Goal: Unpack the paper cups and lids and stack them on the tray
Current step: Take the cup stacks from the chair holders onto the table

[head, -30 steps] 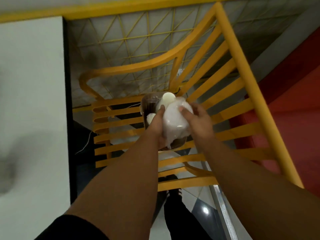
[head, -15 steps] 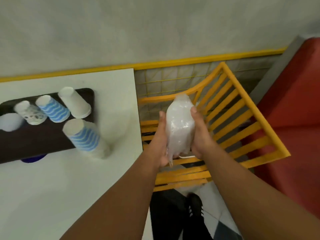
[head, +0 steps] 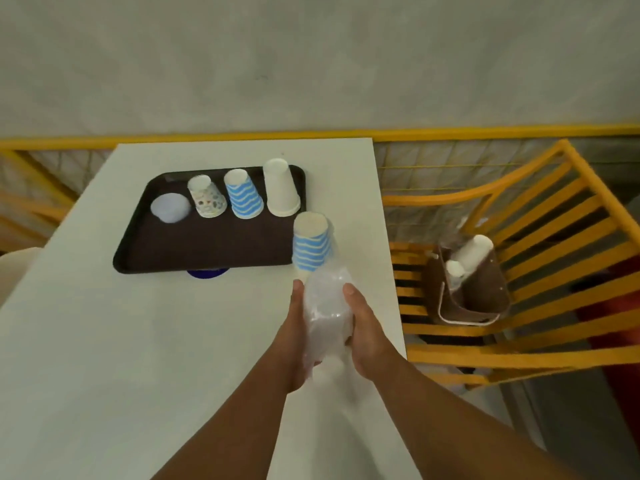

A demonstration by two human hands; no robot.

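Note:
A clear plastic-wrapped pack [head: 327,313] is held over the white table's right side, my left hand [head: 297,336] gripping its left side and my right hand [head: 363,327] its right. Its contents are blurred and I cannot tell what they are. Just beyond it a blue-striped cup stack [head: 310,245] stands upside down on the table. The dark brown tray [head: 207,244] carries a stack of clear lids [head: 170,207], a patterned cup stack [head: 206,196], a blue-striped cup stack [head: 243,194] and a plain white cup stack [head: 281,188].
The white table [head: 121,341] ends close to my right hand. A yellow slatted chair [head: 540,258] stands to the right, with a brown bag [head: 479,292] holding white cups [head: 472,252] on its seat. A blue object [head: 207,273] peeks from under the tray's near edge.
Both hands lifted the wrapped pack out of the bag on the chair and carried it left over the table. My view swung from the chair to the table and tray.

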